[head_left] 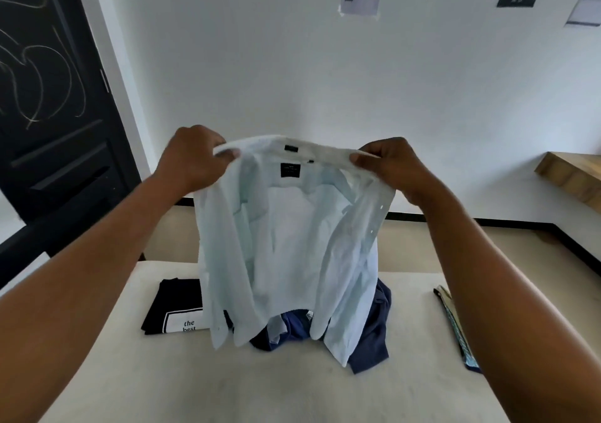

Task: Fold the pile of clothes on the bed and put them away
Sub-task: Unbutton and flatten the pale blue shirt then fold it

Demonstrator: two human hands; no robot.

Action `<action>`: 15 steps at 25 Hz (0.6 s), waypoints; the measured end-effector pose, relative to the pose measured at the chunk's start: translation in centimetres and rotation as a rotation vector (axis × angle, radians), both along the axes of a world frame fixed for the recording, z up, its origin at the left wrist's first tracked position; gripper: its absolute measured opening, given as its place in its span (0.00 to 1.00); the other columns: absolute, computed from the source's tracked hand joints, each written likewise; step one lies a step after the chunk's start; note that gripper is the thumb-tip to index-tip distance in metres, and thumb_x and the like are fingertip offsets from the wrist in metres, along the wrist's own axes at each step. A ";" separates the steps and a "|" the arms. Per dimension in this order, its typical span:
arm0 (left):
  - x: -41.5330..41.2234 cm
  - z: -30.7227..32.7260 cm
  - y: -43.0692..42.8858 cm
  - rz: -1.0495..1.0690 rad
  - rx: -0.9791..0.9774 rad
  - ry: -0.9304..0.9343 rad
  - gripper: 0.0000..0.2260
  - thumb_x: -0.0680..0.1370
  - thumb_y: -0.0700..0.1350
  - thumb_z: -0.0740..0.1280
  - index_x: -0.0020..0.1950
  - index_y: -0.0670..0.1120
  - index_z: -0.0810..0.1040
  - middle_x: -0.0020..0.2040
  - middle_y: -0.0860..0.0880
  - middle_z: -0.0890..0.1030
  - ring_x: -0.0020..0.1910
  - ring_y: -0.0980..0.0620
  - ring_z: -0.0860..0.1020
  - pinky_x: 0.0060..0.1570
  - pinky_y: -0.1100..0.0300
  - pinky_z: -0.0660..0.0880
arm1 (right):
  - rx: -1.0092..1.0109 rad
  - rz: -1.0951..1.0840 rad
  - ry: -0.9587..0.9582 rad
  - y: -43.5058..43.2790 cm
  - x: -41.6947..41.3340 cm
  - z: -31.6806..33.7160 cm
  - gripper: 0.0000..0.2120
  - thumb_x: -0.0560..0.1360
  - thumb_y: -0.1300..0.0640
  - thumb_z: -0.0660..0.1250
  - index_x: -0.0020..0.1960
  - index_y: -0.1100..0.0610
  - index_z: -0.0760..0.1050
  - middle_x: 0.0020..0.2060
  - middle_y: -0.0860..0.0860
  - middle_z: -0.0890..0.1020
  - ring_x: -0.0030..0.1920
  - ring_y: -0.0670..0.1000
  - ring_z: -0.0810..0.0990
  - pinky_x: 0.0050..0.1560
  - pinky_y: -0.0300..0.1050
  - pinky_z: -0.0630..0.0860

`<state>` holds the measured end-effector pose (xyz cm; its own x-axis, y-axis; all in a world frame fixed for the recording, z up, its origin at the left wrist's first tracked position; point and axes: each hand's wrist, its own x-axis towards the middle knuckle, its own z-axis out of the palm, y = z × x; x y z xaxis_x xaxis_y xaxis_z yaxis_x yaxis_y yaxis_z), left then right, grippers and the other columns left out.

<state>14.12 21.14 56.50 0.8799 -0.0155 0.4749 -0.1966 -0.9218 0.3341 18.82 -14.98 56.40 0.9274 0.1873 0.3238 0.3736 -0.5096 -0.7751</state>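
**Item 1. Pale blue button shirt (292,243).** Held in the air in front of me, over the far half of the bed (227,383). It is unbuttoned, with the inside facing me and a dark neck label (287,170) showing. The collar (292,144) is uppermost and stretched level between my hands. The front panels hang straight down, with the hem just above the pile. The long axis is vertical, collar to hem, and the collar line runs left to right.

**Item 2. My left hand (192,159).** It pinches the left end of the collar, thumb on the near side and fingers curled behind the cloth.

**Item 3. My right hand (393,165).** It pinches the right end in the same way. Both hands sit level, and neither is nearer the shirt's middle.

**Item 4. Navy garment (374,334).** Crumpled and unfolded on the bed, directly under the hanging shirt and partly hidden by it.

**Item 5. Black T-shirt (169,305).** Folded flat just left of the pile, with its white printed panel facing up.

**Item 6. Patterned strip of cloth (455,328).** Lies near the bed's right edge, well apart from the pile. I cannot tell what kind of item it is.

**Note.** The bare mattress lies on my side of the pile. I judge the shirt should come down there, hem first and toward me, so that it lies flat clear of the navy garment.
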 end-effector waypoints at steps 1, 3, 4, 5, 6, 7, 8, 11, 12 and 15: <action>-0.5 1.2 -0.6 -0.139 -0.059 0.095 0.14 0.80 0.51 0.71 0.41 0.43 0.85 0.35 0.46 0.83 0.36 0.47 0.81 0.36 0.56 0.76 | 0.089 0.176 0.097 0.3 -1.0 1.1 0.08 0.78 0.57 0.73 0.55 0.60 0.85 0.42 0.53 0.85 0.42 0.49 0.82 0.47 0.46 0.79; -1.0 2.4 -1.8 -0.359 -0.441 0.243 0.09 0.80 0.48 0.72 0.49 0.43 0.87 0.43 0.48 0.86 0.39 0.52 0.83 0.42 0.59 0.80 | 0.360 0.404 0.255 0.7 -1.3 2.2 0.13 0.80 0.62 0.70 0.64 0.58 0.83 0.50 0.58 0.84 0.47 0.52 0.83 0.52 0.44 0.80; -0.7 1.9 -2.1 -0.375 -0.579 0.272 0.09 0.80 0.47 0.72 0.52 0.41 0.86 0.44 0.47 0.86 0.40 0.52 0.83 0.42 0.59 0.80 | 0.426 0.422 0.289 0.9 -0.9 1.9 0.13 0.80 0.64 0.68 0.63 0.55 0.83 0.51 0.59 0.83 0.47 0.53 0.83 0.52 0.43 0.80; -0.3 1.2 -2.2 -0.314 -0.604 0.276 0.10 0.81 0.47 0.71 0.54 0.40 0.85 0.44 0.45 0.85 0.40 0.50 0.82 0.41 0.59 0.79 | 0.334 0.323 0.251 1.1 -0.4 1.3 0.13 0.80 0.64 0.68 0.60 0.53 0.85 0.50 0.57 0.83 0.48 0.52 0.83 0.52 0.43 0.80; 0.3 0.2 -2.1 -0.180 -0.423 0.234 0.11 0.81 0.48 0.70 0.54 0.41 0.85 0.45 0.44 0.84 0.42 0.48 0.82 0.41 0.57 0.78 | 0.081 0.105 0.118 1.2 0.4 0.1 0.12 0.78 0.63 0.68 0.54 0.50 0.86 0.51 0.54 0.85 0.50 0.51 0.84 0.53 0.42 0.80; 0.5 -1.1 -2.0 -0.044 -0.212 0.216 0.12 0.78 0.49 0.67 0.54 0.43 0.85 0.47 0.44 0.85 0.46 0.45 0.83 0.44 0.56 0.77 | -0.166 -0.118 0.026 1.2 1.0 -1.4 0.12 0.75 0.62 0.68 0.48 0.48 0.86 0.50 0.50 0.86 0.51 0.50 0.85 0.52 0.42 0.80; 0.7 -2.5 -1.7 0.061 -0.115 0.183 0.14 0.75 0.49 0.65 0.54 0.45 0.85 0.49 0.45 0.85 0.49 0.43 0.83 0.47 0.55 0.78 | -0.273 -0.288 -0.012 1.2 1.1 -2.5 0.12 0.72 0.62 0.67 0.44 0.46 0.86 0.48 0.47 0.86 0.50 0.48 0.84 0.50 0.42 0.79; 0.3 -1.5 -3.2 -0.011 -0.504 0.143 0.12 0.77 0.41 0.68 0.57 0.48 0.85 0.53 0.47 0.85 0.37 0.51 0.82 0.38 0.58 0.79 | 0.052 -0.198 0.103 3.2 0.0 -2.3 0.12 0.72 0.64 0.70 0.41 0.49 0.87 0.43 0.46 0.88 0.44 0.48 0.84 0.47 0.44 0.78; 0.1 -0.5 -3.8 -0.084 -0.635 0.158 0.10 0.78 0.39 0.69 0.55 0.49 0.86 0.51 0.46 0.85 0.32 0.54 0.80 0.33 0.60 0.79 | 0.184 -0.127 0.140 3.7 -0.3 -1.6 0.09 0.73 0.64 0.72 0.44 0.52 0.88 0.44 0.50 0.88 0.44 0.49 0.84 0.46 0.46 0.79; -1.0 3.1 -4.8 -0.383 -1.010 0.251 0.08 0.81 0.39 0.67 0.53 0.41 0.86 0.54 0.37 0.84 0.44 0.46 0.83 0.39 0.55 0.83 | 0.583 0.170 0.258 4.1 -2.3 1.5 0.09 0.78 0.63 0.69 0.55 0.63 0.85 0.52 0.61 0.85 0.50 0.58 0.85 0.49 0.52 0.84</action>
